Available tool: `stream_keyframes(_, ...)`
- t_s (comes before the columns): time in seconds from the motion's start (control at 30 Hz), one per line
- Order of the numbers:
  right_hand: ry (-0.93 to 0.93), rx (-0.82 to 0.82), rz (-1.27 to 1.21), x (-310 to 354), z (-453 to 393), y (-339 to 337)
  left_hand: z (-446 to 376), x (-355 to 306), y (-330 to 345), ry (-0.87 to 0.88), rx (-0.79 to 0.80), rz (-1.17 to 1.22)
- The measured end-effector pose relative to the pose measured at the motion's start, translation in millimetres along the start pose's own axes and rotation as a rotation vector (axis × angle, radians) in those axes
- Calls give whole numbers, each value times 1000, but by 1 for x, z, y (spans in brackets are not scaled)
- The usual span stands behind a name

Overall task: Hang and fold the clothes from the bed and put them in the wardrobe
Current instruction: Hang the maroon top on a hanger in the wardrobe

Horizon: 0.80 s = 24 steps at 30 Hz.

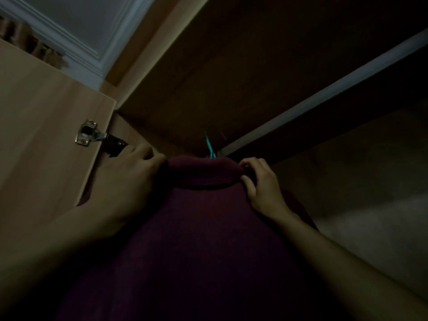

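A dark maroon sweater (203, 228) with a rolled collar hangs in front of me inside the dim wardrobe. A teal hanger hook (210, 145) sticks up behind the collar, close to the pale rail (324, 91); whether it rests on the rail is not visible. My left hand (129, 179) grips the left side of the collar. My right hand (261, 184) pinches the collar's right edge between thumb and fingers. The sweater's lower part fades into darkness.
The open wardrobe door (41, 126) stands at the left with a metal hinge (89, 135). The wardrobe's dark top panel (254, 54) is overhead. A pale garment or surface (375, 228) lies at the right. White ceiling moulding (76, 35) shows at the upper left.
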State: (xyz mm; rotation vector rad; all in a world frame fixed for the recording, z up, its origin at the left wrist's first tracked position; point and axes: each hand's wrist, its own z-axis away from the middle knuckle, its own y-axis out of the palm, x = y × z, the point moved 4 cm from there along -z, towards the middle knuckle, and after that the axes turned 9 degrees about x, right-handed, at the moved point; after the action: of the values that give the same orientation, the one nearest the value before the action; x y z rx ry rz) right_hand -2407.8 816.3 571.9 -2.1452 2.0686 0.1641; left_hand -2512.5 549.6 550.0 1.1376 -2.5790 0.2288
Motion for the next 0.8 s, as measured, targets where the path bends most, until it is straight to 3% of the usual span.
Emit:
stream_keyframes(0.27, 143, -49, -45, -72, -9, 12, -49, -40, 46, -15, 33, -48)
stream_keyframes(0.4, 153, -107, -39, -94, 22, 10, -33, -72, 66, 86, -8, -119)
stream_keyframes(0.5, 151, -146, -45, -96, 39, 11, -19, -79, 75, 56, 26, -197)
stream_keyframes(0.57, 132, -94, 34, -94, 44, 10, -12, -81, 74, 51, 73, -235)
stream_keyframes(0.7, 216, 160, 251, -96, 74, 16, 3, -82, 69, 104, 150, -259)
stream_keyframes(0.8, 264, 276, 329, -104, 93, 22, 9, -76, 80, 123, 293, -292)
